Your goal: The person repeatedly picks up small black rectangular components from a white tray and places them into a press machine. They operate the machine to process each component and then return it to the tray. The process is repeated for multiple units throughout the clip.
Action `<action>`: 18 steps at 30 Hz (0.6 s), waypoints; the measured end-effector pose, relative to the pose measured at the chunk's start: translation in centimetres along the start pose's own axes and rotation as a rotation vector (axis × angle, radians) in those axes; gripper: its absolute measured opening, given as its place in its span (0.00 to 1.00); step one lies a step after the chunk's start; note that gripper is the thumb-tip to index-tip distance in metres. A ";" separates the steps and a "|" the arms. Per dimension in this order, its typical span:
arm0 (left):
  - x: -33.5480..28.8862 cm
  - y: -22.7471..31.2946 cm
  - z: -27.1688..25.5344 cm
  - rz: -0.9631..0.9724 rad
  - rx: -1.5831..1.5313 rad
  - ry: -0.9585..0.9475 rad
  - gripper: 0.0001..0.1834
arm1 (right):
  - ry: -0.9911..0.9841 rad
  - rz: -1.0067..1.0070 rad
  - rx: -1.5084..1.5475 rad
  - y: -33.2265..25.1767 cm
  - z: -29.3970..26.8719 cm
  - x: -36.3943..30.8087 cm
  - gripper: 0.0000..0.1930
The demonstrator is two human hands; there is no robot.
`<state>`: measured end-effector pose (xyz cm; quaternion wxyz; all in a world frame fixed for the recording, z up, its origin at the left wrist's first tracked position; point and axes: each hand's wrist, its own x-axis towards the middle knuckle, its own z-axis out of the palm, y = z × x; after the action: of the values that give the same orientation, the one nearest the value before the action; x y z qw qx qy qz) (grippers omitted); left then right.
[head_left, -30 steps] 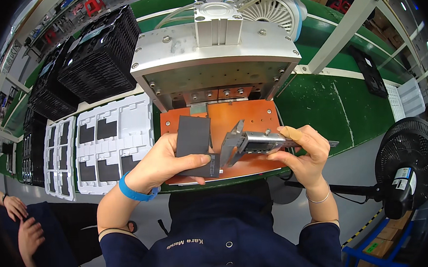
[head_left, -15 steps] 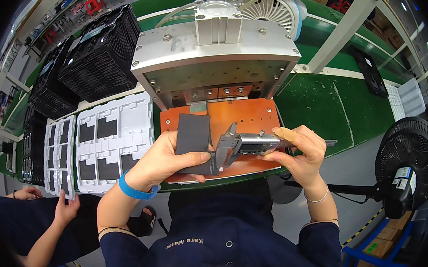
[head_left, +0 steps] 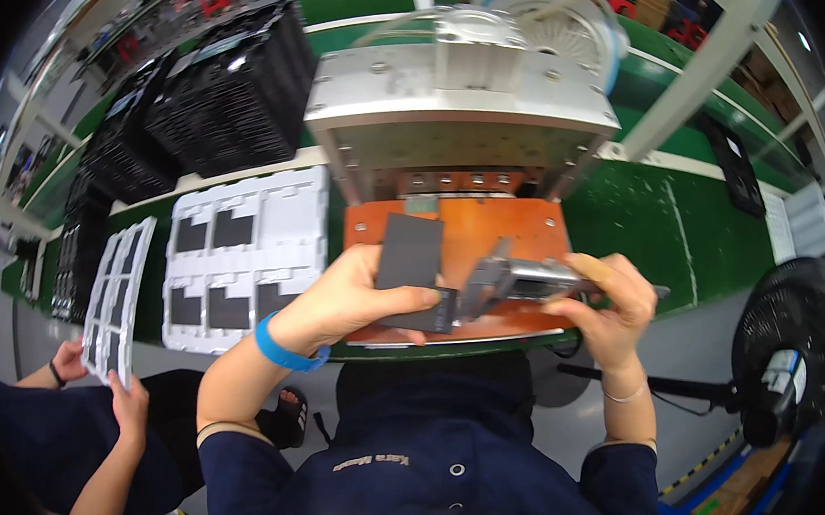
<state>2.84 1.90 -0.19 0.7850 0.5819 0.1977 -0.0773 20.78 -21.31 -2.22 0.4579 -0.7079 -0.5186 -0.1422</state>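
Note:
A flat dark-grey rectangular sheet (head_left: 410, 253) is pinched in my left hand (head_left: 363, 304), thumb across its front and fingertips showing under its lower edge. My right hand (head_left: 616, 296) grips a digital caliper (head_left: 529, 280) by its beam, with the jaws pointing left toward the sheet's lower right corner. Blur hides whether the jaws touch the sheet. Both are held above the orange base plate (head_left: 516, 226) of a metal press (head_left: 459, 101).
Left of the press lies a white tray (head_left: 287, 218) with several dark sheets. A co-worker holds another white tray (head_left: 111, 317) at far left. Black tray stacks (head_left: 234, 102) stand behind. A black fan (head_left: 790, 327) is at right, a white fan (head_left: 574, 31) behind the press.
The whole view has shifted, so the bench appears farther right. The co-worker's hands now hold the far-left white tray up, tilted. My grip on the sheet and caliper looks the same.

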 end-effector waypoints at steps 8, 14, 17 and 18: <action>-7.2 -0.9 -8.0 0.436 0.623 0.693 0.11 | 0.231 0.426 0.139 5.5 -7.0 -4.3 0.23; -1.4 -6.4 -14.5 0.444 1.497 1.200 0.23 | 0.070 0.697 -0.221 17.5 -8.4 -7.5 0.21; 0.3 -8.3 -15.7 0.369 1.587 1.100 0.26 | 0.043 0.701 -0.452 19.8 -7.4 -8.1 0.20; 0.3 -8.9 -15.4 0.355 1.605 1.065 0.28 | 0.063 0.636 -0.483 20.8 -7.1 -8.8 0.20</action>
<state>-3.38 13.76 -11.96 -0.0355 0.9232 0.3245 0.2031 36.95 -33.20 -14.74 0.3151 -0.9157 -0.2111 -0.1326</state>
